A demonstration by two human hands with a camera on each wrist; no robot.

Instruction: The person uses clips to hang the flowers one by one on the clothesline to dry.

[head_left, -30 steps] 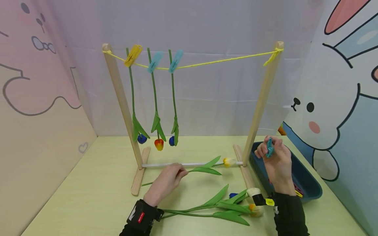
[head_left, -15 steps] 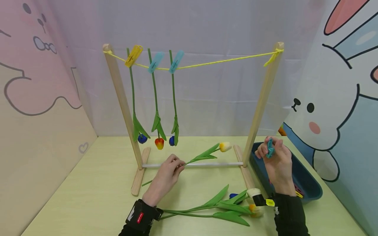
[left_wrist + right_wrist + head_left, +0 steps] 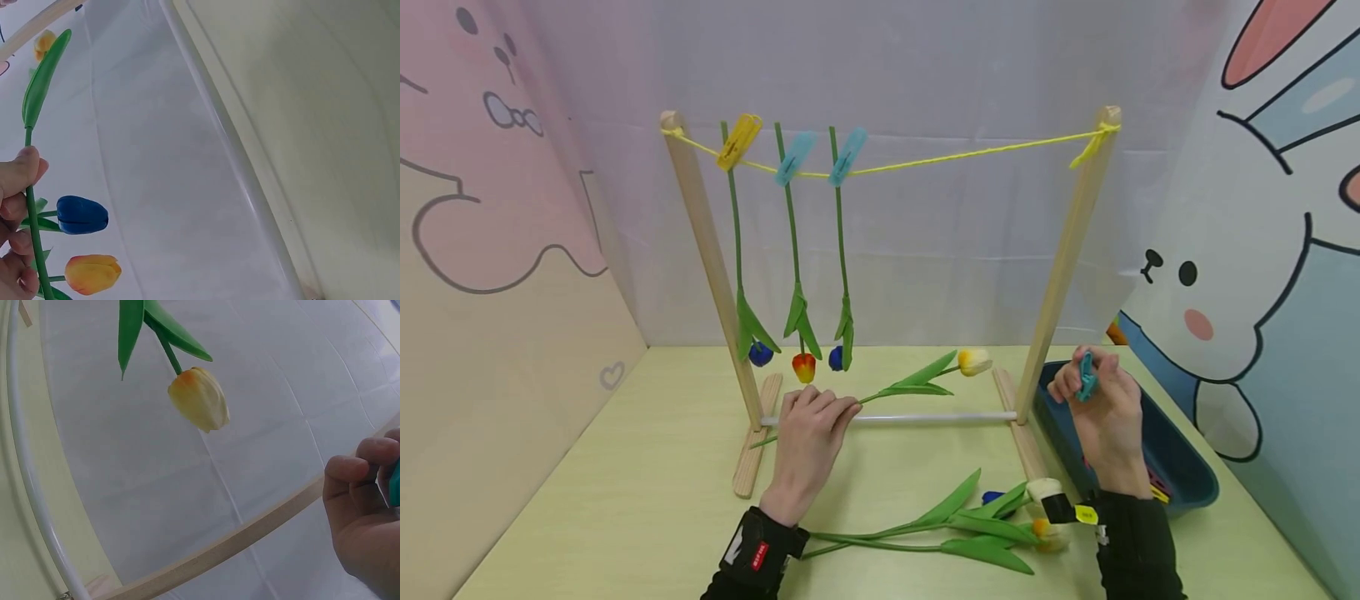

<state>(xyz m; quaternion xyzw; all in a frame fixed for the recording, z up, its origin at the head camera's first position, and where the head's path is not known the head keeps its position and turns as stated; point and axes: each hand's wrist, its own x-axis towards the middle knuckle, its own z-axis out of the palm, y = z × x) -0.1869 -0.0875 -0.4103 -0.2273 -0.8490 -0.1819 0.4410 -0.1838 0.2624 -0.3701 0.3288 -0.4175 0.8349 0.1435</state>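
Observation:
My left hand (image 3: 811, 446) pinches the green stem of a yellow-and-white artificial tulip (image 3: 974, 362), held nearly level above the rack's white crossbar (image 3: 925, 417). Its bloom points right; the stem's cut end shows left of the hand. In the left wrist view, thumb and fingers close round the stem (image 3: 34, 225). On the right, my right hand (image 3: 1105, 412) is raised over the bin and holds a teal clothespin (image 3: 1086, 377) in its curled fingers. Three tulips hang bloom-down from a yellow string (image 3: 962, 155), clipped by a yellow clothespin (image 3: 739, 142) and two light-blue clothespins (image 3: 847, 157).
Wooden posts (image 3: 1067, 275) hold the string at both ends. Several more tulips (image 3: 925, 525) lie on the table in front, a white bloom and a blue one among them. A dark blue bin (image 3: 1187, 467) stands at the right, with clothespins inside.
My left hand has risen and moved slightly left, lifting the yellow-and-white tulip from near the crossbar's level to above it. My right hand stays where it was with the teal clothespin.

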